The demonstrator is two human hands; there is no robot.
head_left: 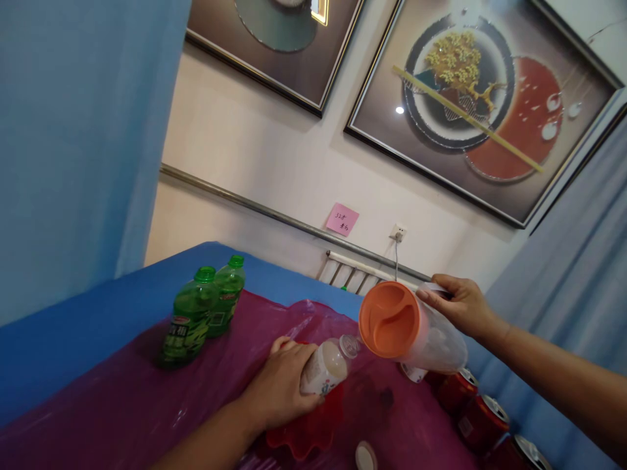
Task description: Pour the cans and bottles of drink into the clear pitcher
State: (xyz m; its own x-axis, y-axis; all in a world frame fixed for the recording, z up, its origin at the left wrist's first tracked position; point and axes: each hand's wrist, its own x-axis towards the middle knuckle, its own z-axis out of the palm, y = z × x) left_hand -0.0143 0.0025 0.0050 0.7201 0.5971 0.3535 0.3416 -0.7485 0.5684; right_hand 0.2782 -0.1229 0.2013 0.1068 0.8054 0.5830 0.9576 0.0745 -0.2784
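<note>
My left hand (281,385) wraps round a small clear bottle (323,372) with a printed white label and pale contents. The bottle leans to the right, its mouth close to the orange lid (386,320) of a translucent pitcher (434,343). By its handle, my right hand (458,303) grips the pitcher, which is tipped on its side with the lid facing left. Beneath the bottle lies a red scalloped dish (304,434), partly hidden by my left hand. I cannot make out any liquid flowing between bottle and pitcher.
Two green bottles (189,323) stand uncapped at the left on the purple plastic sheet (196,405). Several red cans (482,421) line the right edge, near a blue curtain (563,287). A small white cap (366,455) lies at the front. Behind are a wall pipe (255,205) and radiator.
</note>
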